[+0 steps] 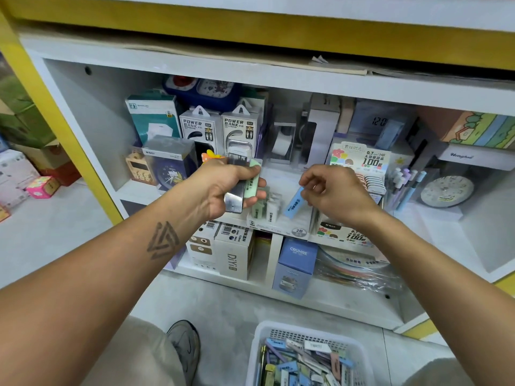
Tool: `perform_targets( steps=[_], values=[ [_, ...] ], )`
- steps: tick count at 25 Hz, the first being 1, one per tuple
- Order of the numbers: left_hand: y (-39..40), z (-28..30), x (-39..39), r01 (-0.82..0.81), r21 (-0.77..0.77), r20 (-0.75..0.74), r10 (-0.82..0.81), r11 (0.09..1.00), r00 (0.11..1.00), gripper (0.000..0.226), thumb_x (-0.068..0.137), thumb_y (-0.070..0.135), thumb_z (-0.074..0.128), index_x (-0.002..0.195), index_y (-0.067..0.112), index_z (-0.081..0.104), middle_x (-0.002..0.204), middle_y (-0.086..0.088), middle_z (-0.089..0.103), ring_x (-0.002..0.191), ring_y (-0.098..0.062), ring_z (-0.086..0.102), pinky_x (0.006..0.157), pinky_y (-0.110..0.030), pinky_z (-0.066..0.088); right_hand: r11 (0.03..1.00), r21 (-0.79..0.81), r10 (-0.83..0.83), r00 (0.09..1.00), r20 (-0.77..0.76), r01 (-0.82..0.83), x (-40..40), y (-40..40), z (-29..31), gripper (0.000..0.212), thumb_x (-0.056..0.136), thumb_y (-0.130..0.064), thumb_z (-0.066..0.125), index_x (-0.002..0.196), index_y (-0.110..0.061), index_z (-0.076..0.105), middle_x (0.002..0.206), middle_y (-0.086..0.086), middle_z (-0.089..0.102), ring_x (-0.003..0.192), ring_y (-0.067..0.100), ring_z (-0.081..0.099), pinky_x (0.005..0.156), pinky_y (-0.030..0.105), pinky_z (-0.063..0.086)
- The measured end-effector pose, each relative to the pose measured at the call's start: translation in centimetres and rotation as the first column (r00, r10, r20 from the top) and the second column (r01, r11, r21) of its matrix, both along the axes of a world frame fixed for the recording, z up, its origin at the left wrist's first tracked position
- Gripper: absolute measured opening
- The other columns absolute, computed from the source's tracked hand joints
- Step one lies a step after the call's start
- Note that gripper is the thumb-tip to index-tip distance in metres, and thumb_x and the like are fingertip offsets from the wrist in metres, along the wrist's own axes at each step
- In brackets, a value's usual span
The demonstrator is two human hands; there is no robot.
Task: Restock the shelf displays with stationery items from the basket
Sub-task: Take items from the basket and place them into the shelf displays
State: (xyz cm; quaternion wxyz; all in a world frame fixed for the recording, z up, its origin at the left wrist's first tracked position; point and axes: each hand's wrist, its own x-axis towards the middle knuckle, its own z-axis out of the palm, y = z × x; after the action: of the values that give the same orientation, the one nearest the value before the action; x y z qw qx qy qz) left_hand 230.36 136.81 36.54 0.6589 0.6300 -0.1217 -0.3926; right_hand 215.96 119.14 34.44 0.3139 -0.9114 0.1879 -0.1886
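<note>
Our left hand [223,185] grips several erasers [242,188]; at its 3 o'clock, our right hand [331,193] pinches a blue eraser [294,203].

Both forearms reached fwd, bare, roughly level w/ each other. Left hand [226,181] was turned thumb-up, fingers curled round a small stack of flat packs, thumb on top. Left forearm showed a triangle tattoo near the wrist. Right hand [333,191] was palm-down, knuckles up, thumb & index tips pinching one slim pack, other fingers loosely bent.
</note>
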Motion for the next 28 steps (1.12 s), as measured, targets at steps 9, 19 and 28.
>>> perform_targets(
  steps=[9,19,28],
  values=[
    [-0.1,-0.1,-0.4,0.015,0.021,0.015,-0.015,1.0,1.0,0.039,0.09,0.011,0.069,0.125,-0.002,0.057,0.089,-0.02,0.074,0.068,-0.03,0.072,0.045,-0.027,0.052,0.991,-0.117,0.051,0.987,-0.15,-0.069,0.2,0.8,-1.1,0.012,0.091,-0.013,0.071,0.098,-0.023,0.071,0.084,-0.013,0.064,0.083,0.01,0.065,0.078,0.027,0.056],
    [-0.4,-0.1,-0.7,0.102,0.052,-0.022,-0.101,0.993,0.995,0.02,0.091,-0.007,0.058,0.109,0.0,0.061,0.097,-0.021,0.075,0.076,-0.029,0.075,0.05,-0.03,0.057,0.949,-0.246,0.131,0.955,-0.265,-0.198,0.5,1.5,-1.4,0.023,0.099,-0.019,0.06,0.117,-0.02,0.074,0.11,-0.006,0.072,0.097,0.013,0.067,0.084,0.027,0.053],
    [-1.3,0.2,-2.5,0.266,0.066,0.063,-0.27,0.962,0.961,0.025,0.087,-0.005,0.066,0.111,0.001,0.065,0.098,-0.021,0.075,0.088,-0.035,0.074,0.057,-0.031,0.06,0.809,0.579,-0.009,0.984,0.178,-0.097,0.1,1.7,1.3,0.019,0.088,-0.006,0.074,0.107,-0.004,0.072,0.077,0.01,0.075,0.063,0.018,0.066,0.055,0.023,0.052]
  ],
)
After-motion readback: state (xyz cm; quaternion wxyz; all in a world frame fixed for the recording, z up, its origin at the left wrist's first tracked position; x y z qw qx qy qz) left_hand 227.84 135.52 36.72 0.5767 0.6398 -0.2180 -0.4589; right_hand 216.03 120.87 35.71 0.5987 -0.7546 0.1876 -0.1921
